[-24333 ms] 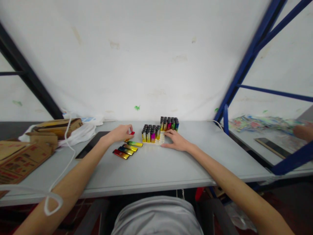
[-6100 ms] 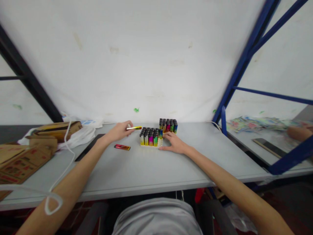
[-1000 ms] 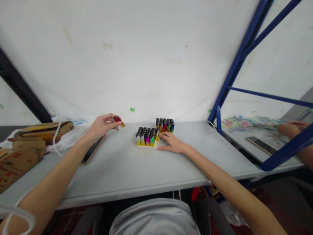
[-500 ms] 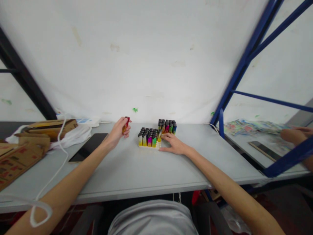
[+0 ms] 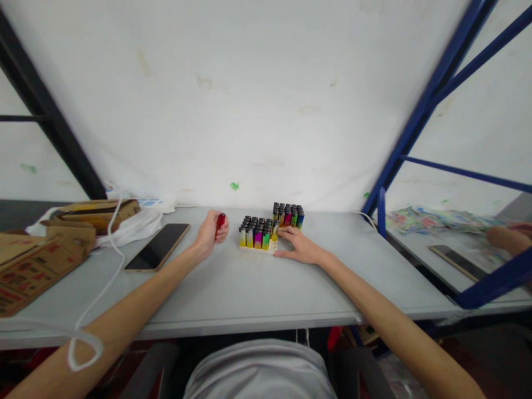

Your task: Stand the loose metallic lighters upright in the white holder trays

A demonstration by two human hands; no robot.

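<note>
My left hand [image 5: 211, 235] is closed around a red lighter [image 5: 220, 220], its upper end showing above the fist. It is held left of a white tray [image 5: 258, 250] with rows of black-topped lighters in yellow, pink and green. My right hand [image 5: 302, 247] grips the right end of this tray, thumb at the near corner and fingers along the side. Some pale slots at that end of the tray show no lighter. Just behind stands a second block of colourful lighters [image 5: 288, 215], partly covered by my right fingers.
A black phone [image 5: 158, 247] lies to the left. Beyond it are opened cardboard boxes [image 5: 45, 266], white plastic and a white cable [image 5: 108, 280]. A blue metal frame [image 5: 399, 149] rises on the right; past it are another phone [image 5: 457, 262], colourful packets and another person's hand.
My left hand has come down a little with the red lighter, its fingers curled more tightly. My right hand stays at the tray. The whole view has shifted slightly.
</note>
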